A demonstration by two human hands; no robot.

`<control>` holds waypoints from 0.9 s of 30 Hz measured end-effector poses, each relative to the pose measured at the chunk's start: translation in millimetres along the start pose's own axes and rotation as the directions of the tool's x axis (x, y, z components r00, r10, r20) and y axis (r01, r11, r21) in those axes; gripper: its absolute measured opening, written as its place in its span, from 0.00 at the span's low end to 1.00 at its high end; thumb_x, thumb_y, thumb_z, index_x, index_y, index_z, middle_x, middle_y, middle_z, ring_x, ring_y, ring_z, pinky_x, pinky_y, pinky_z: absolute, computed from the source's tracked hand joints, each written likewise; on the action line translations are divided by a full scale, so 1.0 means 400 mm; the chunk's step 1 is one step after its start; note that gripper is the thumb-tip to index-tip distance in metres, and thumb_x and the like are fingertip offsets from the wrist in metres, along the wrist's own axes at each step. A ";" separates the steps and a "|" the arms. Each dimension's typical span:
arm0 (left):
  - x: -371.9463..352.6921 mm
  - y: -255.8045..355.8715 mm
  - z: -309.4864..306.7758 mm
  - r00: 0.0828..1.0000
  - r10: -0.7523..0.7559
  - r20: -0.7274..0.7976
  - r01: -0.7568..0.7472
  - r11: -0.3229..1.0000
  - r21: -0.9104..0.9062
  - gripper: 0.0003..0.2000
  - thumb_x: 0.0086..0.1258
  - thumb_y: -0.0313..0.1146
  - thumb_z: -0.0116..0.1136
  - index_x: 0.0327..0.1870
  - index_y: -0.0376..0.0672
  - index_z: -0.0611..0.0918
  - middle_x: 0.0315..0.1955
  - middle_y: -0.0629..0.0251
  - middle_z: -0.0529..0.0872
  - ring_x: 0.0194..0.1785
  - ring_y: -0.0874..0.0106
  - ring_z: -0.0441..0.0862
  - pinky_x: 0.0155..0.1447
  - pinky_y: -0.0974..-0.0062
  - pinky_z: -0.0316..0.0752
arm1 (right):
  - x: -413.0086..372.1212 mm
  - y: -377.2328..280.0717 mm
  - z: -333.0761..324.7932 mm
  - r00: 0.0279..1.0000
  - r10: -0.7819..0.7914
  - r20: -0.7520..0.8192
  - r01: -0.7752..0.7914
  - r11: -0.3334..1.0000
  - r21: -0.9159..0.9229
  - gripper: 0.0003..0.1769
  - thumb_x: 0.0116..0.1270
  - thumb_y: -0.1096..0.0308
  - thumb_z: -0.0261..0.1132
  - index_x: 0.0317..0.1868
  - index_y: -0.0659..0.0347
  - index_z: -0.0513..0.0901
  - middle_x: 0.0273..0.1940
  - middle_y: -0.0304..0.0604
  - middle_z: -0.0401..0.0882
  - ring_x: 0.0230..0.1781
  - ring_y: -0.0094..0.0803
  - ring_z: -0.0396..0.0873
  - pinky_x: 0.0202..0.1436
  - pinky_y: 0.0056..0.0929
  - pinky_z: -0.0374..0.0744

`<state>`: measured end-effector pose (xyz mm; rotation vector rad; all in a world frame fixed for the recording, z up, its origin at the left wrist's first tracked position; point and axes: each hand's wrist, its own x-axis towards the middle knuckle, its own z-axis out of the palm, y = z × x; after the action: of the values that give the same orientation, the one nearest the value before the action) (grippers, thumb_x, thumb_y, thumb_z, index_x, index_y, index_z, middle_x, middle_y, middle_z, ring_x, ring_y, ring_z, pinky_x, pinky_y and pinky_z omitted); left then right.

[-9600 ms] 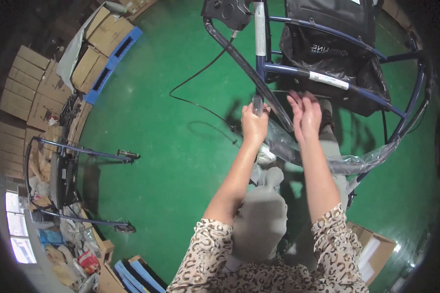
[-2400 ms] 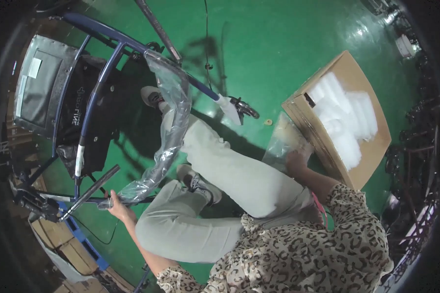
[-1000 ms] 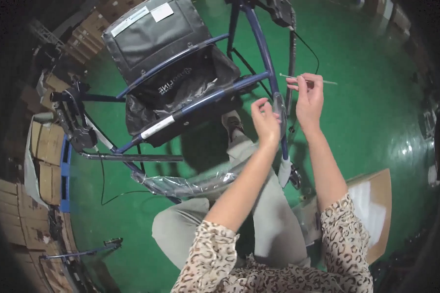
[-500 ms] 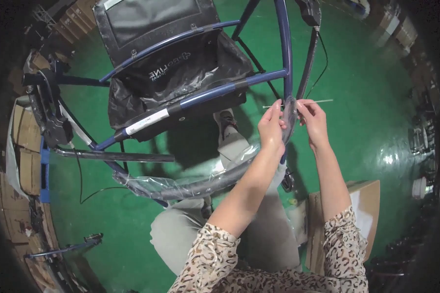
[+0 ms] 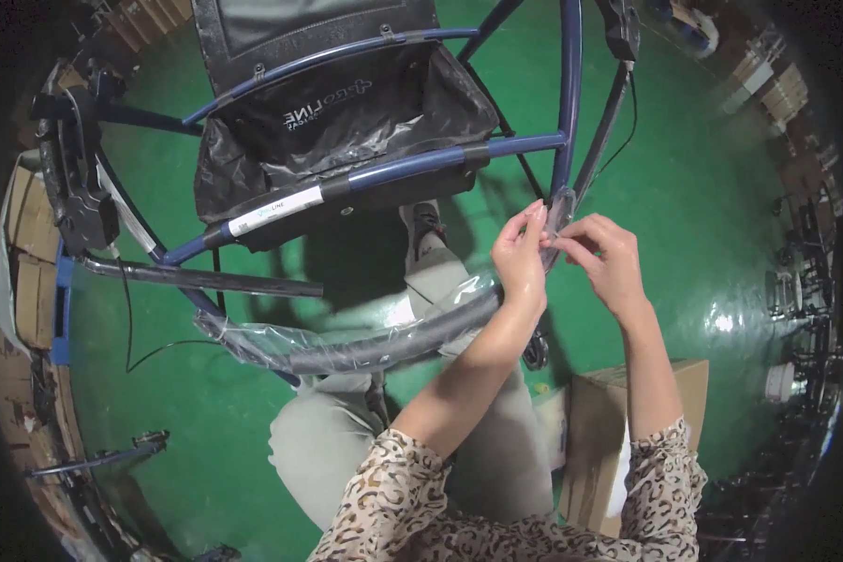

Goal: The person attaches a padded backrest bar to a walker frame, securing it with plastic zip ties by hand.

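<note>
A blue-framed walker [image 5: 571, 94] with a black bag [image 5: 347, 131] stands in front of me. Its curved, dark padded bar [image 5: 412, 348] is wrapped in clear plastic film [image 5: 253, 339]. At the bar's right end, where it meets the blue upright, both my hands come together. My left hand [image 5: 520, 262] is pinched, thumb against fingers, beside the tube. My right hand [image 5: 613, 262] pinches from the other side, its fingertips almost touching the left ones. Between them is a thin white cable tie [image 5: 551, 237], mostly hidden by my fingers.
A cardboard box [image 5: 590, 421] stands on the green floor at my right. Stacked cartons [image 5: 36, 300] line the left side. A loose tube [image 5: 206, 274] sticks out from the walker's left side, and a black cable [image 5: 128, 318] hangs below. A small frame part [image 5: 103, 462] lies at lower left.
The cable tie was stretched straight across the tube with its ends sticking out past both hands. Now my hands have drawn together and lower, and the tie's long end no longer shows.
</note>
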<state>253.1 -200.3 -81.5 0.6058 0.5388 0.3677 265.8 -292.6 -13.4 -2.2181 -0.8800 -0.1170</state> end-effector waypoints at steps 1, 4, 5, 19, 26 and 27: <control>-0.001 0.001 -0.001 1.000 -0.001 -0.001 0.001 1.000 -0.001 0.12 0.65 0.36 0.65 0.46 0.41 0.85 0.25 0.75 0.78 0.25 0.86 0.69 0.34 0.90 0.69 | 0.004 -0.006 0.009 0.999 0.045 -0.015 -0.044 0.998 0.035 0.07 0.63 0.71 0.69 0.28 0.59 0.80 0.26 0.36 0.76 0.23 0.23 0.71 0.30 0.19 0.72; -0.003 0.001 -0.006 1.000 0.010 0.015 -0.010 1.000 0.004 0.11 0.68 0.32 0.61 0.47 0.37 0.84 0.27 0.71 0.83 0.32 0.84 0.77 0.44 0.88 0.73 | 0.007 -0.010 0.034 0.993 0.100 -0.068 -0.102 0.995 -0.018 0.09 0.61 0.69 0.70 0.25 0.58 0.79 0.22 0.35 0.75 0.22 0.22 0.69 0.29 0.21 0.68; -0.005 0.003 -0.005 1.000 0.015 0.011 -0.015 1.000 0.018 0.11 0.68 0.31 0.61 0.48 0.36 0.84 0.32 0.66 0.84 0.37 0.81 0.79 0.48 0.86 0.74 | 0.006 -0.013 0.040 0.992 0.093 -0.087 -0.098 0.994 -0.048 0.09 0.61 0.70 0.69 0.25 0.57 0.79 0.22 0.34 0.75 0.23 0.23 0.68 0.29 0.22 0.67; -0.011 0.027 -0.001 1.000 0.004 0.024 -0.004 0.999 0.039 0.12 0.70 0.29 0.57 0.49 0.32 0.82 0.48 0.49 0.84 0.55 0.67 0.82 0.59 0.79 0.76 | 0.012 -0.039 0.049 0.978 0.189 -0.093 -0.200 0.971 -0.127 0.11 0.64 0.68 0.66 0.24 0.57 0.78 0.22 0.33 0.76 0.23 0.23 0.69 0.30 0.22 0.67; -0.007 -0.003 -0.024 0.977 0.182 0.114 -0.196 0.972 0.130 0.07 0.66 0.24 0.59 0.42 0.36 0.85 0.44 0.59 0.83 0.48 0.72 0.81 0.54 0.79 0.77 | 0.012 -0.021 0.072 0.968 0.190 -0.163 -0.211 0.970 -0.124 0.11 0.65 0.69 0.65 0.24 0.58 0.77 0.20 0.33 0.74 0.22 0.22 0.67 0.29 0.23 0.67; -0.010 -0.003 -0.029 0.966 0.212 0.150 -0.236 0.958 0.165 0.08 0.67 0.22 0.56 0.43 0.36 0.85 0.45 0.58 0.82 0.50 0.70 0.81 0.58 0.77 0.76 | 0.012 -0.021 0.077 0.966 0.178 -0.185 -0.208 0.966 -0.155 0.10 0.65 0.69 0.65 0.25 0.58 0.77 0.20 0.33 0.73 0.22 0.23 0.66 0.29 0.23 0.67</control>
<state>243.3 -198.2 -88.9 0.8662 0.3800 0.4928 258.9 -265.3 -28.9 -2.4015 -0.5750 -0.2949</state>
